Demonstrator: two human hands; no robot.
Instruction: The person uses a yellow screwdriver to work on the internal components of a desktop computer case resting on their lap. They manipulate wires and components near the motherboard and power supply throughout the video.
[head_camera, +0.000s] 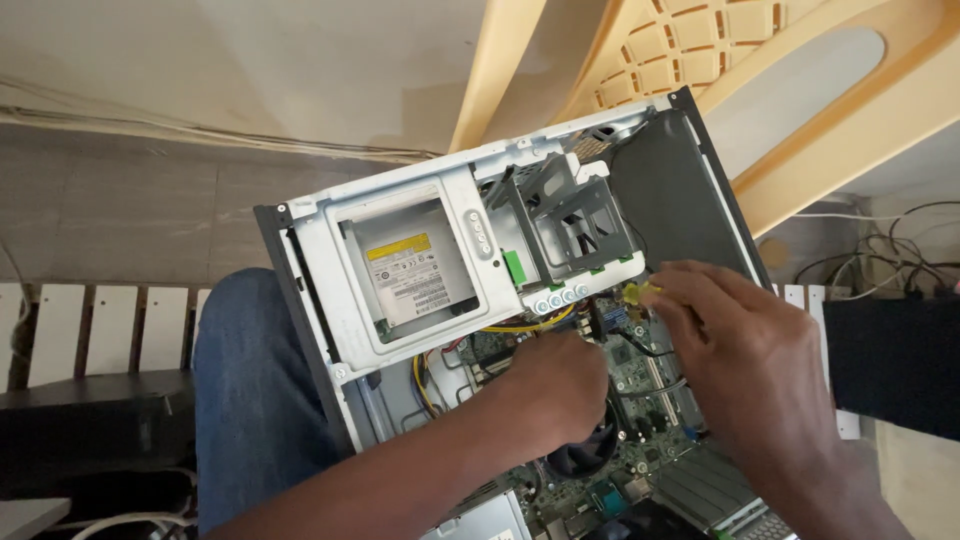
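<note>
An open desktop computer case (320, 215) rests across my lap, its side panel off. My left hand (555, 385) reaches into the case with curled fingers, over the green motherboard (640, 385) near a black fan (585, 455); what it grips is hidden. My right hand (745, 350) is beside it, fingertips pinched on a small yellow connector (640, 293) with a black cable (650, 350) running from it. Yellow wires (530, 322) pass under the silver drive cage (570, 225). An optical drive (410, 270) with labels sits in the grey bay at left.
A yellowish plastic chair (800, 110) stands just beyond the case. My jeans-clad leg (250, 400) lies under the case's left edge. Tangled cables (880, 260) run along the floor at right, next to a dark box (900, 360). White slats (90, 330) are at left.
</note>
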